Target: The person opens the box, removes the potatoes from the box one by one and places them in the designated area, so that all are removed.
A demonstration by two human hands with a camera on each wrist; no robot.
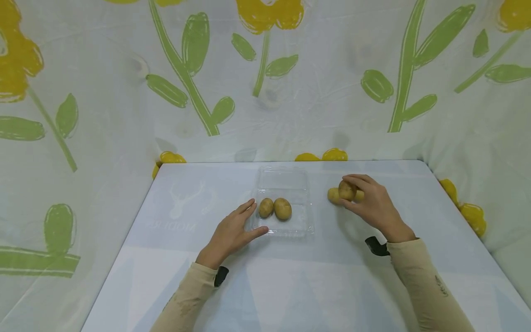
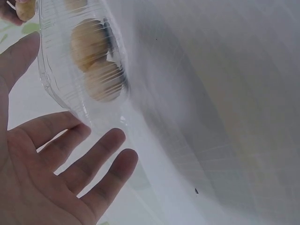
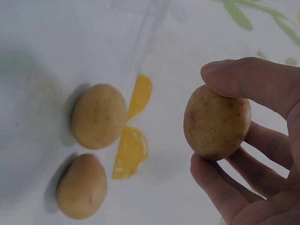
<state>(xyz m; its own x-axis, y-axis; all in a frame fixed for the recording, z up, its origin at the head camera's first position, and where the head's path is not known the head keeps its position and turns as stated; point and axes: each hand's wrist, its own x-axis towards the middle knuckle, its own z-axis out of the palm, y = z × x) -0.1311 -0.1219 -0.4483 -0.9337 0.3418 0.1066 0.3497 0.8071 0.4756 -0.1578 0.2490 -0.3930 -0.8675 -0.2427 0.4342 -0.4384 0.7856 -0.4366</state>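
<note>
Hidden or unclear: From the head view I cannot see both loose potatoes [image 1: 333, 195] on the table [image 1: 290, 276] whole; my right hand [image 1: 373, 205] covers most of them. The right wrist view shows two, lying side by side just beside each other. The clear tray [image 1: 290, 182] is hard to trace at its far edge. In the left wrist view its ribbed wall blurs the potatoes in the tray [image 1: 275, 208]; I count two.
Right hand: My thumb and fingers [image 3: 255, 82] pinch one held potato [image 3: 216, 123], thumb on top, fingers curled beneath. It is lifted clear of the table, near the loose pair.
Left hand: My left hand [image 1: 232, 233] lies flat with fingers [image 2: 101, 161] straight and spread, holding nothing, at the tray's near left corner. I cannot tell whether the fingertips touch the plastic.
Tray position: Mid-table, between my two hands.
</note>
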